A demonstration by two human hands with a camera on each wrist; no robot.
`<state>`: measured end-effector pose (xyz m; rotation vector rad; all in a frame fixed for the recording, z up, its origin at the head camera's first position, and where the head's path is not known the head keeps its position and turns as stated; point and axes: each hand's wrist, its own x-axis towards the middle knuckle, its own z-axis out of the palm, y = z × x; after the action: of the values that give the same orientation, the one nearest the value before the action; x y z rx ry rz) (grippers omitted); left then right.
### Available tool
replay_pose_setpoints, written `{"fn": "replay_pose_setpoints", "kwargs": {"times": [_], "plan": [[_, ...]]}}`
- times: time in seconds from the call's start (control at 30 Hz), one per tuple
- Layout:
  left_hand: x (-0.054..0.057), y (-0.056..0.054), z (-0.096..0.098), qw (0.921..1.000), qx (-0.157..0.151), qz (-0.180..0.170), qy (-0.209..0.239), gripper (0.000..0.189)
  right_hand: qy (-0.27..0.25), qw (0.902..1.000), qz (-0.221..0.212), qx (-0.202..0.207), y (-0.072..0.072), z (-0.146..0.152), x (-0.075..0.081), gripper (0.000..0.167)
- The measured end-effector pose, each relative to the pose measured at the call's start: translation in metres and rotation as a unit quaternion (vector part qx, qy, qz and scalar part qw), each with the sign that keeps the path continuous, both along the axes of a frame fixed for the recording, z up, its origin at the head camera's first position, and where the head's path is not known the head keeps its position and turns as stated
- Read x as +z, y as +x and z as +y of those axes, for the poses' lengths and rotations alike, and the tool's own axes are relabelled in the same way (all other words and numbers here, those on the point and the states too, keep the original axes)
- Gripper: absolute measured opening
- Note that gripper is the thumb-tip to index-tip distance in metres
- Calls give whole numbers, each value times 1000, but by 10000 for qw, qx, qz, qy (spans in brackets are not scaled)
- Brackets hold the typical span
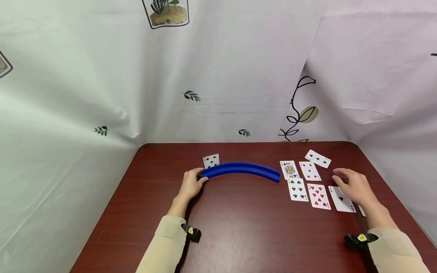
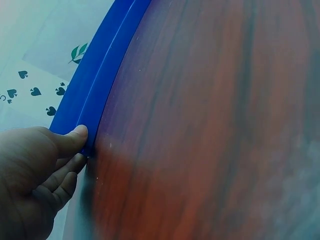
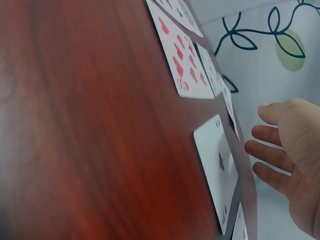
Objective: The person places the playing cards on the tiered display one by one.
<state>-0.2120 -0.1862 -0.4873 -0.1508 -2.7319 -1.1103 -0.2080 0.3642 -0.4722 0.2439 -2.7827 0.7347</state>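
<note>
My left hand (image 1: 190, 184) holds the left end of a blue curved card holder (image 1: 244, 167). In the left wrist view, the thumb lies on the holder's (image 2: 97, 75) end and the fingers curl below it. A spade card (image 1: 211, 160) stands upright at the holder's left end, its lower edge hidden behind the blue wall. Over on the right, my right hand (image 1: 355, 185) hovers near the ace of clubs (image 1: 341, 200) with loosely bent fingers, holding nothing. The right wrist view shows this hand (image 3: 295, 155) apart from the ace (image 3: 217, 175).
Face up beside the right hand lie a king (image 1: 289, 169), a diamond card (image 1: 310, 171), a club card (image 1: 318, 158), another club card (image 1: 297, 189) and a heart card (image 1: 319, 196). One more card (image 1: 362, 211) is mostly covered by the right wrist. A patterned white cloth (image 1: 218, 76) hangs behind the dark red table (image 1: 239, 227).
</note>
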Motion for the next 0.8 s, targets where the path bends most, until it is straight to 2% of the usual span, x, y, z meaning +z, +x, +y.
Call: {"fn": "replay_pose_setpoints", "kwargs": {"times": [0.23, 0.53, 0.8], "plan": [[-1, 1, 1, 9999, 105, -15, 40, 35, 70, 10000, 44, 38, 7, 10, -2, 28], [0, 1, 2, 9999, 97, 39, -37, 34, 142, 9997, 175, -3, 15, 27, -7, 27], [0, 3, 1, 9999, 36, -16, -148, 33, 169, 9998, 120, 33, 21, 39, -11, 40]]}}
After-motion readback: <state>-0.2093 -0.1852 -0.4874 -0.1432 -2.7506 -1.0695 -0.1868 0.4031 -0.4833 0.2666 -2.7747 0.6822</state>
